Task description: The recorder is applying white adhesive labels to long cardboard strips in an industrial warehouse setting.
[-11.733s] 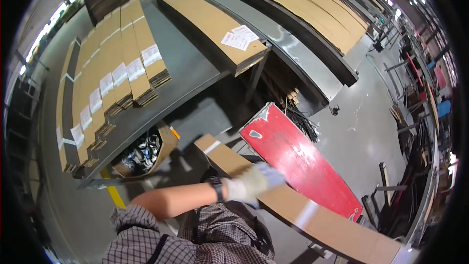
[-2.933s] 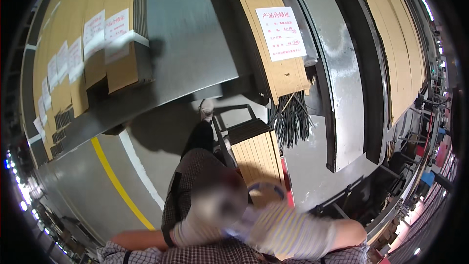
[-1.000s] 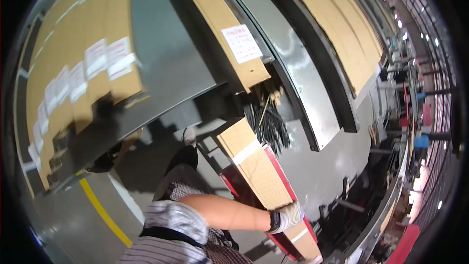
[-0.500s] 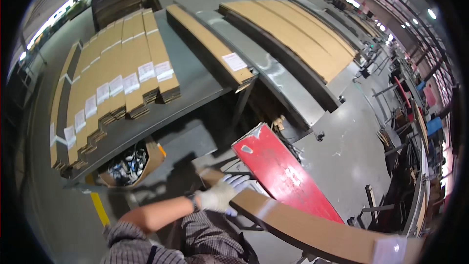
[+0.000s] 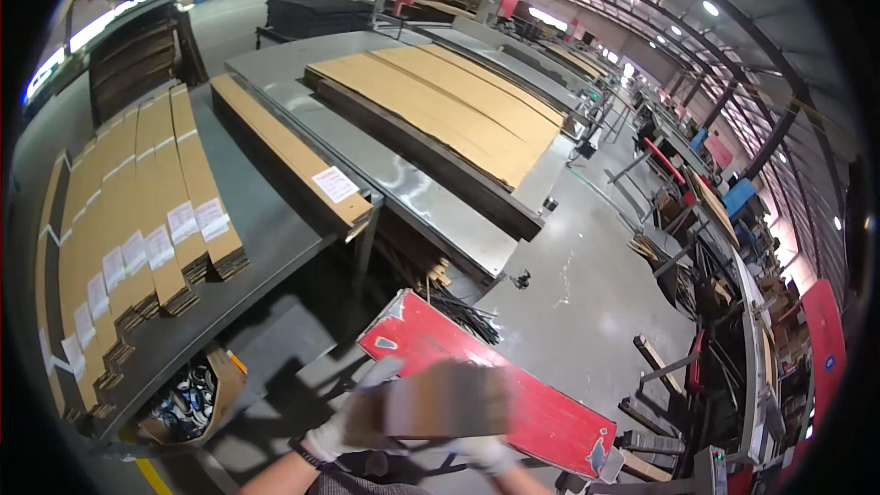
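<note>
A bundle of cardboard strips (image 5: 449,401), smeared by motion, is held up in front of my body. My left hand (image 5: 332,434), in a pale work glove, grips its left side, with some fingers hidden behind the card. At the lower right of the bundle, my gloved right hand (image 5: 490,451) holds it from below, its fingers largely hidden. Just beyond the bundle lies a scuffed red bench top (image 5: 550,403), partly covered by it in this view.
On the left, a dark table (image 5: 266,261) bears rows of strapped cardboard bundles (image 5: 137,183) with white labels. One long bundle (image 5: 275,147) lies near its right edge. Wide cardboard sheets (image 5: 440,101) are stacked beyond. A carton of scraps (image 5: 220,394) stands under the table.
The bundle has swung from reaching far to the right to facing me more end-on, nearer my body. My right hand has come into sight. The view has turned rightward.
</note>
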`<state>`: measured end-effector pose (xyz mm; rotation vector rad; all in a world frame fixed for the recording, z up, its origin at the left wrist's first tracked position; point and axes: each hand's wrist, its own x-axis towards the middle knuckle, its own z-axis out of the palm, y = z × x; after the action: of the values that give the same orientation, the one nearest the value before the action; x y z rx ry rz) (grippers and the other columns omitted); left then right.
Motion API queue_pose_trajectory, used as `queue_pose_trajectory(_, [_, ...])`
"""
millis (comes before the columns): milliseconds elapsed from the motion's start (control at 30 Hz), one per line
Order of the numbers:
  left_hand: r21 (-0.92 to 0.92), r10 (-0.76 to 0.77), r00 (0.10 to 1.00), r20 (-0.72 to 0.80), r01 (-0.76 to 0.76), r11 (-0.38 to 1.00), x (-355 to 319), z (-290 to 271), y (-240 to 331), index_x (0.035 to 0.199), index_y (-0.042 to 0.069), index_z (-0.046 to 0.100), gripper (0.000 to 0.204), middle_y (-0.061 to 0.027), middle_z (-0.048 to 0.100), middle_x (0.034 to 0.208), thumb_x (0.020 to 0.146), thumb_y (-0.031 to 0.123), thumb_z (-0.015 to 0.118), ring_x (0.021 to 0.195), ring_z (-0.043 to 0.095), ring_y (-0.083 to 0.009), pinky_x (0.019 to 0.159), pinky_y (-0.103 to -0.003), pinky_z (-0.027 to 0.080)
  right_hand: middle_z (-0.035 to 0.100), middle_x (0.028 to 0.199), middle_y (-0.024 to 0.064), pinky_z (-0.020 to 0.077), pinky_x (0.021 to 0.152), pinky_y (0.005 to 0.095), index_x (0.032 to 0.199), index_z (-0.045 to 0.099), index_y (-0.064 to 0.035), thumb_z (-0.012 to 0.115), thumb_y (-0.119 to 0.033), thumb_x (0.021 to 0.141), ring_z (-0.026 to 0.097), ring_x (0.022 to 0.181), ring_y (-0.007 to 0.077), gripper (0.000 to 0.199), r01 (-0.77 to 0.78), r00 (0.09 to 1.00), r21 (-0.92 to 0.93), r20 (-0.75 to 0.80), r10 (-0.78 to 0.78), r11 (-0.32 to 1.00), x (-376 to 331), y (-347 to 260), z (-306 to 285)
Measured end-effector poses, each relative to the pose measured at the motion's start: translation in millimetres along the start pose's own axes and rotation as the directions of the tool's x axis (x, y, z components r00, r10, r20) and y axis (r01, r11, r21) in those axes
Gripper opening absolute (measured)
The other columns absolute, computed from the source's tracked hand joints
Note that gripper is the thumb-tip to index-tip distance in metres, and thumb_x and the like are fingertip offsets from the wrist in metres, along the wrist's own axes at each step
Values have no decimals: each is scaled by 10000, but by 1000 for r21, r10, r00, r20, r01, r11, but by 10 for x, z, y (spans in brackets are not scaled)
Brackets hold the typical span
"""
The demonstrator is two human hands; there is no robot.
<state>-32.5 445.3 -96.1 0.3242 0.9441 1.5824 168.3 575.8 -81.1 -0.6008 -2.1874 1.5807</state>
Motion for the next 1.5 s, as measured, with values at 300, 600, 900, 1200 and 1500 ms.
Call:
queue_pose_trajectory(300, [618,-97,626,774,-780,-102,658,2090,162,1291,-35,526,910,-197,626,1122,591,421,888,1100,602,-357,997,-463,446,569,1259,69,482,922,374,1397,475,-43,532,-496,1013,596,1029,203,596,65,-146,-225,-966,-213,972,-2268,-631,-2945])
queue_pose_trajectory(600, [524,-83,691,718,-615,-589,1611,237,918,1048,146,683,281,-94,685,915,772,184,720,922,676,-318,834,-473,514,607,1098,31,487,746,322,1319,556,-69,572,-471,996,595,850,160,517,-209,266,513,-789,553,832,-1993,786,-1303])
queue_pose_trajectory(900, [851,333,907,257,-49,-522,1941,-1379,2848,938,96,730,229,-102,697,999,807,281,700,1031,621,-317,971,-442,447,622,1218,77,492,977,326,1399,489,-26,508,-455,1038,613,1061,178,562,-613,783,563,528,329,555,2057,191,599])
queue_pose_trajectory(1200, [786,773,635,-1,478,-392,2106,-3314,3165,1418,81,459,595,-220,414,1498,882,240,661,1387,376,-424,1166,-508,288,655,726,99,519,625,388,914,657,-60,863,-404,729,644,649,298,442,74,971,-532,231,61,844,4304,-145,589])
queue_pose_trajectory(1500, [801,728,346,-592,153,578,2838,-2329,2170,1480,-27,316,755,-312,366,1462,890,209,723,1205,527,-399,1030,-444,459,662,712,90,514,595,391,825,653,-75,829,-352,795,652,635,308,330,-80,963,-702,129,237,708,4252,-253,237])
